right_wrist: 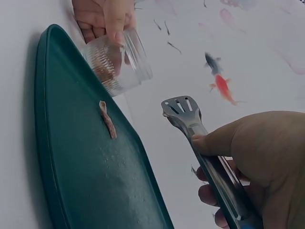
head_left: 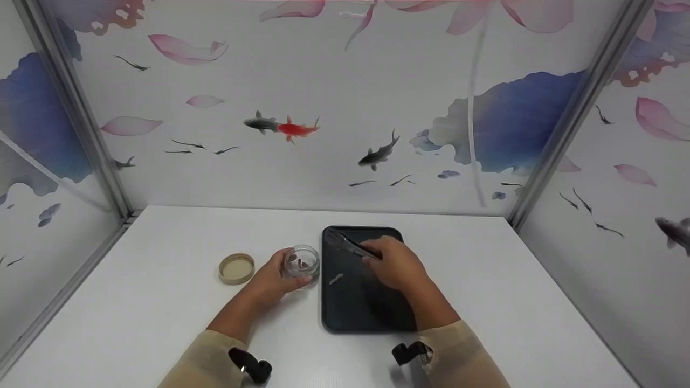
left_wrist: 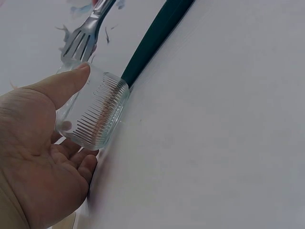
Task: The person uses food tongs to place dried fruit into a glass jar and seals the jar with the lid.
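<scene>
My left hand (head_left: 269, 280) grips an open glass jar (head_left: 308, 275) beside the left edge of a dark green tray (head_left: 350, 318). Several small reddish-brown pieces (head_left: 303, 264) lie inside the jar, and its lower wall is ribbed. Over the tray, my right hand (head_left: 398, 264) holds metal tongs (right_wrist: 209, 157), thumb along one arm. The slotted tips (right_wrist: 180, 106) are close together, with a small bit showing at their edge. On the tray lies one thin, pale reddish strip (right_wrist: 107, 119), apart from the tongs.
A round tan lid (head_left: 236, 269) lies left of the jar on the white table (head_left: 161, 323). White panels (head_left: 334, 178) painted with fish and petals stand behind and at both sides, joined by metal posts (head_left: 582, 97).
</scene>
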The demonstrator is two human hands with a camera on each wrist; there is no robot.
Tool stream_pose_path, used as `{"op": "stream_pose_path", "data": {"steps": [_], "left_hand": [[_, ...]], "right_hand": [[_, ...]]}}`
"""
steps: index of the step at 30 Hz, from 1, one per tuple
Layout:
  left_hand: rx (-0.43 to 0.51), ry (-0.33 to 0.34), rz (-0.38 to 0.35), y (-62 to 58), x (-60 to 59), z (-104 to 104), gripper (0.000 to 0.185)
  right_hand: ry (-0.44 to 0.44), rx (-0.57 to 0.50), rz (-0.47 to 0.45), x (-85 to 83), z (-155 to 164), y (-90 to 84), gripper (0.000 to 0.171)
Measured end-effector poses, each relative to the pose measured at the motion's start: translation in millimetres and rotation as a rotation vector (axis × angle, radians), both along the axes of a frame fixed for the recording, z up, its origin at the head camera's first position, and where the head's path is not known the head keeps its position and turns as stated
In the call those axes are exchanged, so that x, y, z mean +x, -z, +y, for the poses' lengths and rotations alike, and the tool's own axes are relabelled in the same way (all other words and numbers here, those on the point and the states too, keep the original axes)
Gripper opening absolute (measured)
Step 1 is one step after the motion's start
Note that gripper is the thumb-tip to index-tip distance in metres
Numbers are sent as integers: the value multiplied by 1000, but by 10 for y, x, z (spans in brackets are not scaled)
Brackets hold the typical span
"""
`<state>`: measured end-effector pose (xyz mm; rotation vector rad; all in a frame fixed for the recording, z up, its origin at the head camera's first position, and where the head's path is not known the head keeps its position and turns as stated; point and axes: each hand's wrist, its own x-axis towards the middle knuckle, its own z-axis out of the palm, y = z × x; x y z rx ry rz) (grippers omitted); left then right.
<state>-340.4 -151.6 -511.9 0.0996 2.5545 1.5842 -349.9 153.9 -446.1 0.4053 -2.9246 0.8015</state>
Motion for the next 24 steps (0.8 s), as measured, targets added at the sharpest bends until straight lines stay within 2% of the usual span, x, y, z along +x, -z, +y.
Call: {"op": "stream_pose_path", "data": {"steps": [13,24], "left_hand": [[-25,0,11,-12,20,-3,100],[-22,-11,13,-4,16,2,102]], "right_hand": [[-55,-2,47,110,-140,-82,33],[-97,10,47,207,-278,-90,37]]}}
